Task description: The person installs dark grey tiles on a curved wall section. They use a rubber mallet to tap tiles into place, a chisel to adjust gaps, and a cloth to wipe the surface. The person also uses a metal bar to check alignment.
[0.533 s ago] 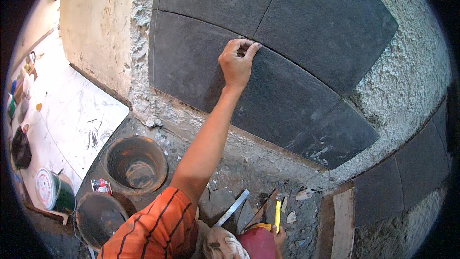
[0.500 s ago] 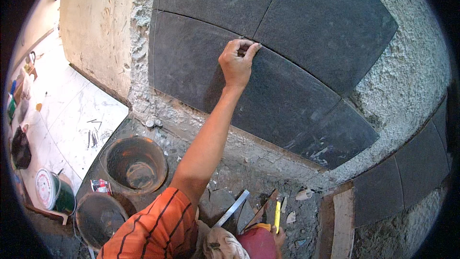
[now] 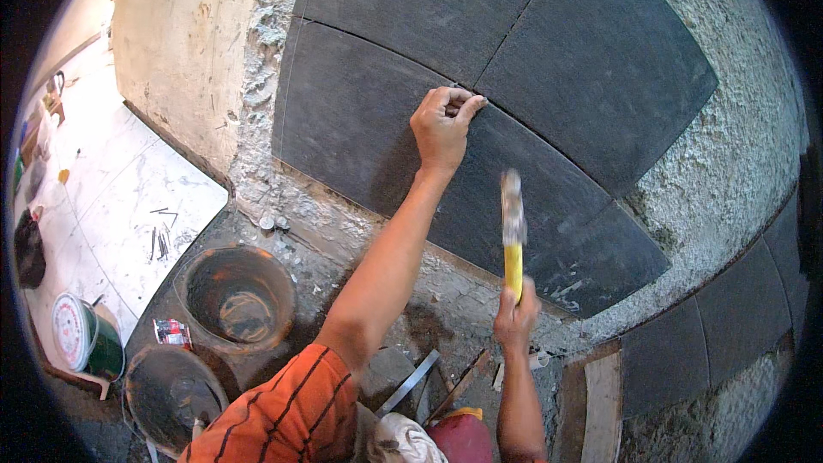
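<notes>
The right hand (image 3: pixel 516 319), closed around the yellow handle of a hammer (image 3: pixel 513 236), holds it upright below and right of the left hand (image 3: pixel 443 127), its long axis running up the dark tiled wall (image 3: pixel 591 60) with the blurred head uppermost; half a second ago neither was raised. The left hand stays pinched shut at the tile joint, on something too small to make out. Below and left of that hand stand a rusty bucket (image 3: pixel 236 296) with dark residue, a second bucket (image 3: pixel 171 394) and a green-sided tin (image 3: pixel 81 334).
</notes>
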{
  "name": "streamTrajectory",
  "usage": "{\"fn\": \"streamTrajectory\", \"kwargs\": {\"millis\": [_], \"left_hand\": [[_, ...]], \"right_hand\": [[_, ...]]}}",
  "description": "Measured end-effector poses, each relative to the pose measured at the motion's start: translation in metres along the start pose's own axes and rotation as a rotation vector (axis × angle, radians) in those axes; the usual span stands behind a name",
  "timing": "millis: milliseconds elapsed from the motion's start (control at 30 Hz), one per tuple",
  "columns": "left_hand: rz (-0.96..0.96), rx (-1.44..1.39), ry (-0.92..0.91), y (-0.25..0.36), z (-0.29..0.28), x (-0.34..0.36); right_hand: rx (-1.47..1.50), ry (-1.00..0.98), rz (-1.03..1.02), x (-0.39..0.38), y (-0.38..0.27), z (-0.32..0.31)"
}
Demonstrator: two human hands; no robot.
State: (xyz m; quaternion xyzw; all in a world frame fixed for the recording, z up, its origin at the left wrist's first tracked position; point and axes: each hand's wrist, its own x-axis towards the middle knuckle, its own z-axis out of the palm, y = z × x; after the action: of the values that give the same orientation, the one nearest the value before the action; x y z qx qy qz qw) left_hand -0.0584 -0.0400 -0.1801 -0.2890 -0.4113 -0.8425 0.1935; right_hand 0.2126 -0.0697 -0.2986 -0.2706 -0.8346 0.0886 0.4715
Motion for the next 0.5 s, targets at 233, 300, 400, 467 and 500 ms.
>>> {"fn": "streamTrajectory", "kwargs": {"millis": [233, 300, 400, 467, 500], "left_hand": [[0.02, -0.138, -0.004, -0.006, -0.001, 0.0], [0.015, -0.138, -0.007, -0.005, -0.001, 0.001], [0.031, -0.12, -0.004, -0.004, -0.003, 0.0], [0.06, -0.116, 0.028, -0.004, -0.003, 0.002], [0.035, -0.123, 0.018, -0.003, -0.002, 0.001]], "right_hand": [[-0.017, -0.016, -0.072, 0.088, -0.015, 0.035], [-0.045, -0.016, -0.067, 0.096, -0.012, 0.04], [-0.002, 0.0, -0.086, 0.093, -0.017, 0.036], [0.009, -0.008, -0.108, 0.098, -0.017, 0.039], [0.012, -0.006, -0.114, 0.1, -0.016, 0.039]]}}
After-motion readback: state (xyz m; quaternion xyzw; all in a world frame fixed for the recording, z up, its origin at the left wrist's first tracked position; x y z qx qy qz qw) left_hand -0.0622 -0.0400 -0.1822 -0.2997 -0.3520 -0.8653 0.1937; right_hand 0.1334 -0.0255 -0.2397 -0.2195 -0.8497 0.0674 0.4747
